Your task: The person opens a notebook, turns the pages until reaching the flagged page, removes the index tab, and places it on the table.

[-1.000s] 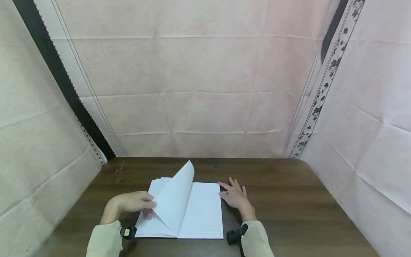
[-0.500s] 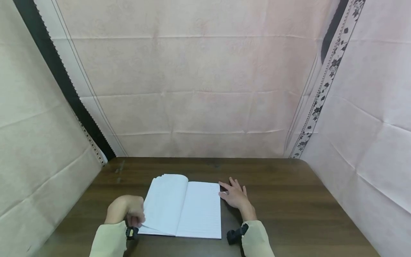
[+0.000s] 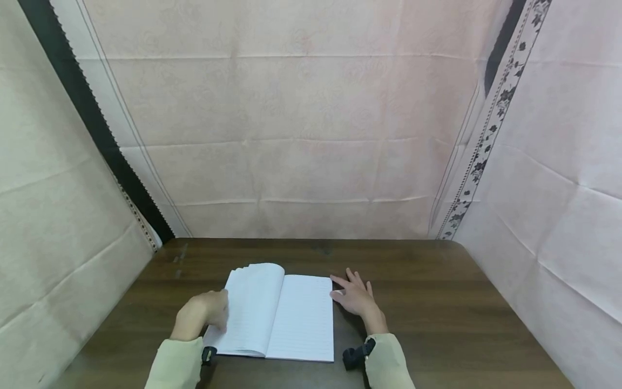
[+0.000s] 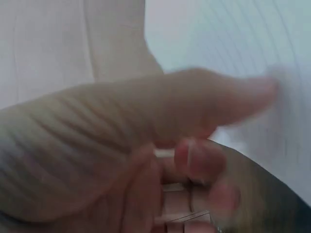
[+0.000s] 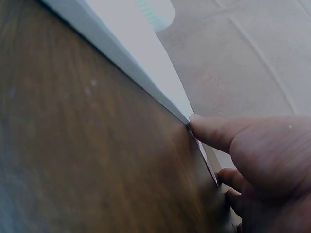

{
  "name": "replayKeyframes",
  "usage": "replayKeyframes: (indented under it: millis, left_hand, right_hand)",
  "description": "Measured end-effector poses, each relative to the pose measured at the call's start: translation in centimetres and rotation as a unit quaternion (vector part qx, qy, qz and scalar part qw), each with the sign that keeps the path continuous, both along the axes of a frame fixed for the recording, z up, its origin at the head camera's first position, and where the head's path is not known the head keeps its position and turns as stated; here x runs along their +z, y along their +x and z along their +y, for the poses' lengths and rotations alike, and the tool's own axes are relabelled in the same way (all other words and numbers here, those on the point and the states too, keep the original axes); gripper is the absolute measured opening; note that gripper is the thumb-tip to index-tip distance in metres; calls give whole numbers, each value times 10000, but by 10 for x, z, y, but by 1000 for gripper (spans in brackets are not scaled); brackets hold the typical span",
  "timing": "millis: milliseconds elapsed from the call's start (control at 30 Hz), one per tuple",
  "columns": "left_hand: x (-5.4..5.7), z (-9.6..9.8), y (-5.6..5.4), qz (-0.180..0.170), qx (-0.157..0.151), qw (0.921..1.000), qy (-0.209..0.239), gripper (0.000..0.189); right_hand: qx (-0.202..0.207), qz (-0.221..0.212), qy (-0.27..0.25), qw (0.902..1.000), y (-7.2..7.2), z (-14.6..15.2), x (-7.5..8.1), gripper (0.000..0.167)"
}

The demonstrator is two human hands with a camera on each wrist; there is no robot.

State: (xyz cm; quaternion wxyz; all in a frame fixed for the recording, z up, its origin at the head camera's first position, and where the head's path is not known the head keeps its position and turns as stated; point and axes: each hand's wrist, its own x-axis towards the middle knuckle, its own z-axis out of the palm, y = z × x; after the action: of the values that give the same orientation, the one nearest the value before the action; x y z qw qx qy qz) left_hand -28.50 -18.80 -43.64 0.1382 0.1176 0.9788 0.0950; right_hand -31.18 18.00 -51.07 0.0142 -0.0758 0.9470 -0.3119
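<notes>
A lined notebook (image 3: 303,319) lies spread on the table, its left page (image 3: 255,308) bulging near the spine. At that page's left edge is my left hand (image 3: 206,313). In the left wrist view its thumb (image 4: 233,97) stretches over the lined page, while the other fingers bend loosely below; motion blurs them, and no sheet shows between thumb and fingers. My right hand (image 3: 357,297) rests by the notebook's upper right edge, fingers spread. Its thumb (image 5: 214,130) touches the notebook's corner in the right wrist view.
The brown wooden table (image 3: 437,324) extends around the notebook. Pale cloth sheets (image 3: 311,135) hang behind it and on both sides. Each wrist wears a black camera, the right one (image 3: 355,355) beside the notebook's lower right corner.
The page raised in my left hand has come down onto the left side. That hand dropped to the lower left edge, then moved up and rightward onto the page. The right hand stayed still.
</notes>
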Motion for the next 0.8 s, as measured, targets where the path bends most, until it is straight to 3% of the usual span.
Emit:
replayKeyframes:
  millis: [100,233,433,633,800]
  left_hand:
    - [-3,5,-6,431,-286,9980,372,41]
    - [-10,14,-11,928,-728,9920,447,53]
    - [-20,30,-11,731,-1189,9883,620,61]
    - [-22,47,-4,732,-1773,9781,802,58]
    - [-24,66,5,454,-1971,9779,529,63]
  right_hand:
    - [-40,26,48,10000,0,0,1,50]
    - [-40,8,61,10000,0,0,1,50]
    - [-72,10,54,10000,1,-1,1,50]
    - [-11,65,23,10000,1,-2,2,52]
    - [242,85,-115,9996,1,2,-1,57]
